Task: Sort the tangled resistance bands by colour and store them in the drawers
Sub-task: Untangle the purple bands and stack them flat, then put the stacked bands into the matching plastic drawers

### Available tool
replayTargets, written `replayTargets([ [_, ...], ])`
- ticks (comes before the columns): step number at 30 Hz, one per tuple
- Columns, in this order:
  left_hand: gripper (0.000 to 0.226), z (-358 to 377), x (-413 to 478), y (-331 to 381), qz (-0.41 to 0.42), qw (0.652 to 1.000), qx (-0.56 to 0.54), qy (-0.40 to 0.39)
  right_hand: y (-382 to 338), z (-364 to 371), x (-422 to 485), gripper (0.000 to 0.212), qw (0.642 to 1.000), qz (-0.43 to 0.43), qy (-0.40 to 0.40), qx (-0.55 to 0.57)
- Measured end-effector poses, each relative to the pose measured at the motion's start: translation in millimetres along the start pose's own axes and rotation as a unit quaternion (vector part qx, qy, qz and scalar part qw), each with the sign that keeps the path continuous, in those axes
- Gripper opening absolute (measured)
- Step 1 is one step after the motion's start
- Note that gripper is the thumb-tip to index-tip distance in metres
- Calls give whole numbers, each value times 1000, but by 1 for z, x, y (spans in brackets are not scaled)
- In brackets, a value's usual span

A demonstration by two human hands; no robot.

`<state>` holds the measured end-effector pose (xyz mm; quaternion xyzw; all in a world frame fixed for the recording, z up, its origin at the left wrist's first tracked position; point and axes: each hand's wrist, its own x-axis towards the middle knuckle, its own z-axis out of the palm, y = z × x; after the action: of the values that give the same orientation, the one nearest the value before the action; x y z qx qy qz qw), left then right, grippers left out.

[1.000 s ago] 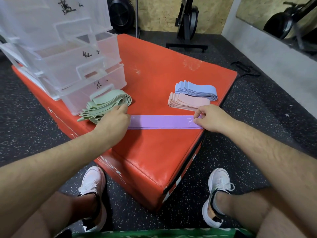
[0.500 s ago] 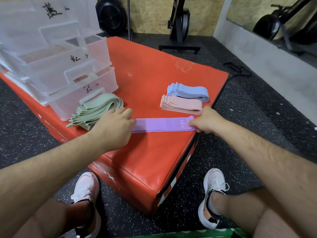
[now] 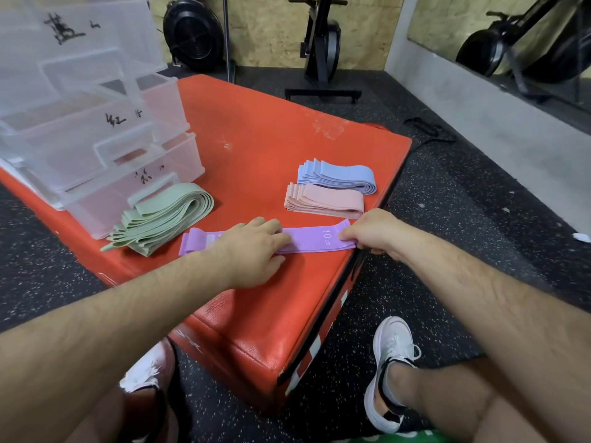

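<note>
1. The purple band [image 3: 311, 243] carries white print reading "10 LB" near its right end. It lies flat and lengthwise near the front edge of the red padded box [image 3: 271, 139].
2. The left hand [image 3: 252, 251] lies palm down on the middle of the purple band, its fingers straight and pressing the band to the box top.
3. The right hand [image 3: 367, 231] pinches the band's right end at the box's right edge, its fingers curled over the fabric.
4. The clear plastic drawers [image 3: 80, 139] stand at the box's back left, stepped open one above another. Each front bears black handwritten marks that I cannot read.
5. White lettering shows on the box's front side, too cut off to read.
6. A stack of green bands [image 3: 166, 215] lies against the lowest drawer, just left of the purple band's left end.
7. A folded pink stack [image 3: 326, 201] lies just behind the purple band, with a blue stack [image 3: 339, 177] touching its far side.
8. White shoes [image 3: 391, 372] rest on the speckled black floor on either side of the box's near corner; gym machines [image 3: 319, 46] stand by the far wall.
</note>
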<state>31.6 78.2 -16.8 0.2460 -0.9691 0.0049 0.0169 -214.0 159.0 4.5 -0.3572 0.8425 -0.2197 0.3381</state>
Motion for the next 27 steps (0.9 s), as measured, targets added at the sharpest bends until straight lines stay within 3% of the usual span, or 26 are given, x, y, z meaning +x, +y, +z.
replayTargets([
  [4, 41, 2, -2, -3, -12, 1000, -22, 2, 3, -2, 1, 12, 999, -20, 7, -28],
  [7, 51, 2, -2, -6, -20, 999, -40, -2, 2, 1, -1, 23, 990, -46, 27, -131],
  [9, 49, 1, -3, -5, -21, 998, -57, 13, -2, 2, -5, 19, 974, -64, 79, -202],
  [12, 51, -8, -3, -4, -34, 995, -71, 53, -16, 5, -18, 33, 937, -129, 165, -281],
  [15, 59, -21, -5, -8, -39, 995, -69, 64, -38, 18, -29, 32, 926, -210, 177, -260],
  [21, 47, -41, -24, -37, -79, 987, -49, 129, -95, 55, -37, 14, 922, -338, 136, -130],
  [27, 52, -49, -61, -75, -132, 979, -75, 138, -145, 100, -33, 11, 902, -414, 97, -80],
])
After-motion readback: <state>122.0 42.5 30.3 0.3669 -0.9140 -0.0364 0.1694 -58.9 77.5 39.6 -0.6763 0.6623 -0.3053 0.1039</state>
